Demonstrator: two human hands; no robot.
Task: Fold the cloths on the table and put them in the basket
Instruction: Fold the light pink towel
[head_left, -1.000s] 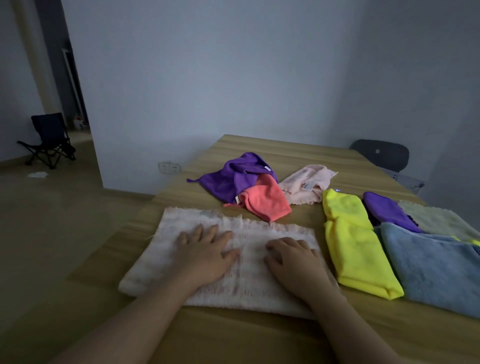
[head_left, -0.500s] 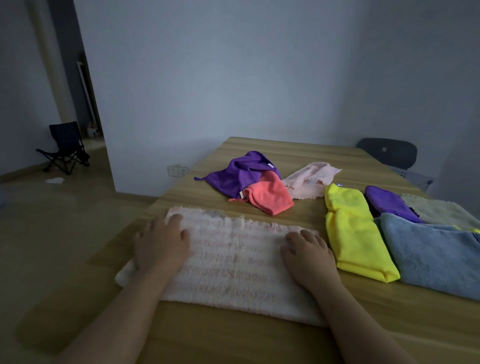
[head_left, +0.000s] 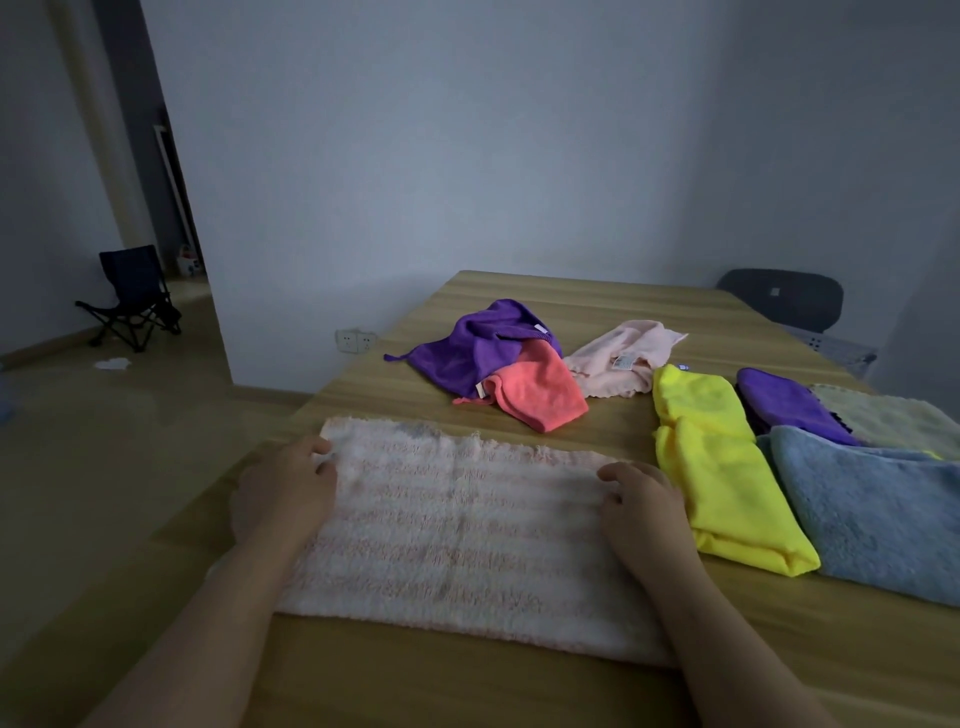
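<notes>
On the table (head_left: 519, 306) | left hand (head_left: 283, 486), right hand (head_left: 641, 501) — each grip pinching the pale pink towel (head_left: 457, 525) ends

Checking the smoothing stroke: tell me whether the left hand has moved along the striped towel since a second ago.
Yes. The left hand has slid outward from near the middle of the striped towel to its left end, fingers curled at the far left corner.

No readable text.
A small tag (head_left: 623, 361) on the pale pink cloth (head_left: 618, 358) near the surface's far edge carries print too small to read.
</notes>
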